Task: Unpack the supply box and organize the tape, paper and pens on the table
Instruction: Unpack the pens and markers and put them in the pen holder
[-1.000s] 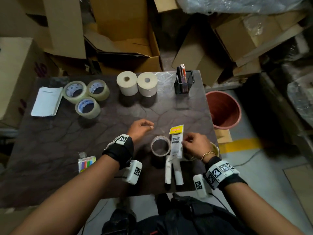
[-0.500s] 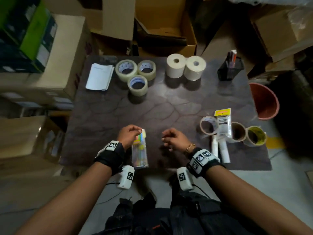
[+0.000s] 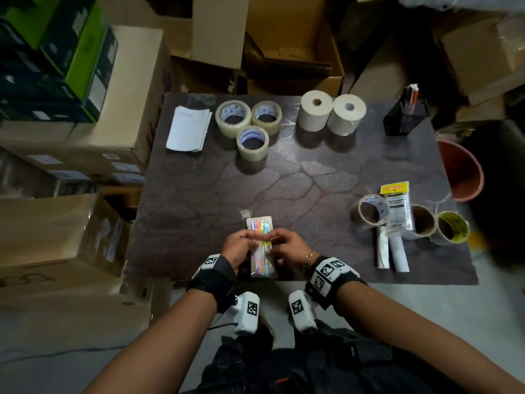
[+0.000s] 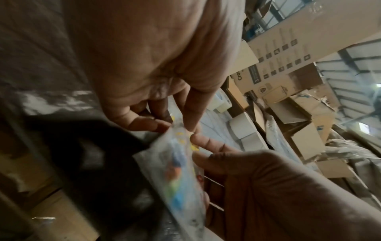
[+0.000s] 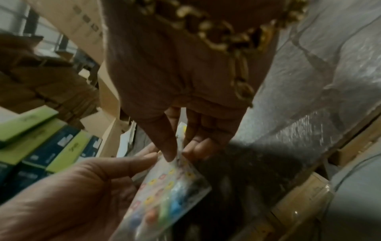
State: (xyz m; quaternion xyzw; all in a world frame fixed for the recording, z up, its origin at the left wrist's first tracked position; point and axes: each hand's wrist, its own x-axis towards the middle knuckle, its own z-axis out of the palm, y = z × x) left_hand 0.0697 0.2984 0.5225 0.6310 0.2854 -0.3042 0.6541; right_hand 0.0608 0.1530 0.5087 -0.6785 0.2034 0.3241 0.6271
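Note:
A clear packet of coloured pens (image 3: 262, 251) is held over the near edge of the dark table (image 3: 298, 177). My left hand (image 3: 241, 245) pinches its left side and my right hand (image 3: 285, 247) pinches its right side. In the left wrist view my left fingers (image 4: 156, 124) grip the packet (image 4: 177, 171) at its top edge. The right wrist view has my right thumb and fingers (image 5: 175, 153) pinching the top of the packet (image 5: 164, 195). Three clear tape rolls (image 3: 247, 120), two paper rolls (image 3: 331, 112), a paper stack (image 3: 189, 129) and a black pen holder (image 3: 404, 116) line the far side.
More tape rolls (image 3: 369, 210), a yellow-topped packet (image 3: 397, 206) and two white tubes (image 3: 393, 251) lie at the table's right. A red bucket (image 3: 461, 172) stands beyond the right edge. An open cardboard box (image 3: 292, 61) sits behind the table, and stacked boxes (image 3: 85, 123) crowd the left.
My right hand left the yellow-topped packet at the right and came to the middle. My left hand picked up the coloured pen packet, and now both hands hold it.

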